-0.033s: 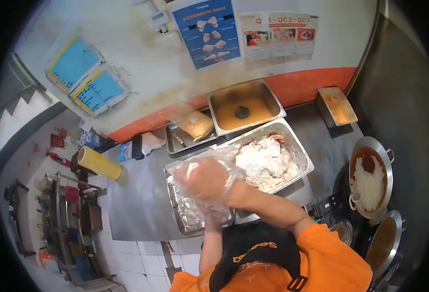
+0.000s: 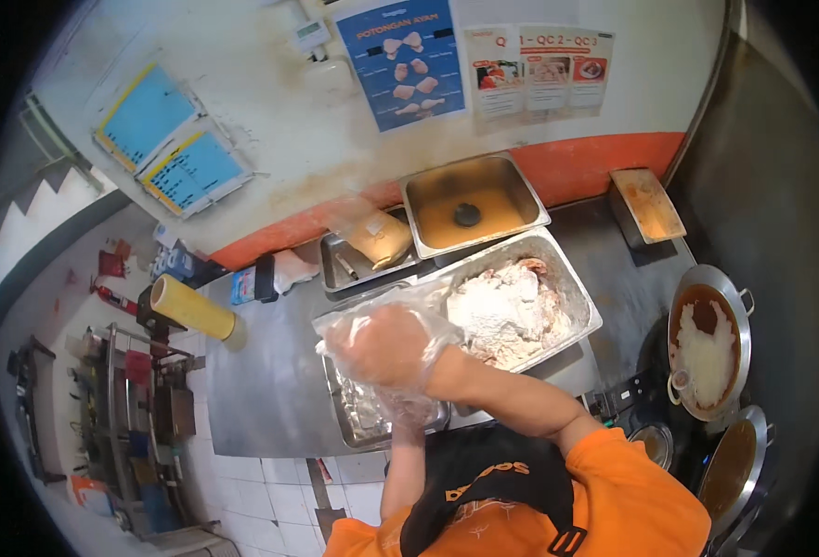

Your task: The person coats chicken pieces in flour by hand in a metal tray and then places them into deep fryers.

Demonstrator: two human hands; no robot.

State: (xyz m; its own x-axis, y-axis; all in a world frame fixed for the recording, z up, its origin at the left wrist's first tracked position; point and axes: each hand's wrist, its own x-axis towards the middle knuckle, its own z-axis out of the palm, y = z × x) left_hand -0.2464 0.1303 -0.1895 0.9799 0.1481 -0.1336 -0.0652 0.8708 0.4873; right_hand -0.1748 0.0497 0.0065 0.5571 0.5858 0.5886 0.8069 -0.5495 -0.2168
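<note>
My right hand [image 2: 383,345], in a clear loose plastic glove, reaches across to the left above a metal tray [image 2: 365,425]. My left hand [image 2: 406,406], also wrapped in clear plastic, comes up from below and goes mostly out of sight behind the right. Crumpled plastic and the right hand's back hide the fingers of both, so whether they grip anything is unclear. Right beside them stands a deep metal pan [image 2: 588,320] holding white flour [image 2: 498,306] heaped over coated pieces that look like raw chicken.
Behind are a pan of orange-brown liquid [image 2: 433,223] and a small tray with a yellowish bag [image 2: 377,237]. A yellow cylinder [image 2: 191,308] stands at the counter's left. To the right, two wide metal woks [image 2: 707,348] hold brown liquid, one with pale foam; a metal container [image 2: 646,206] sits farther back.
The view has shifted very slightly. Both hands stay over the metal tray, with the right hand and its plastic moved only a little.
</note>
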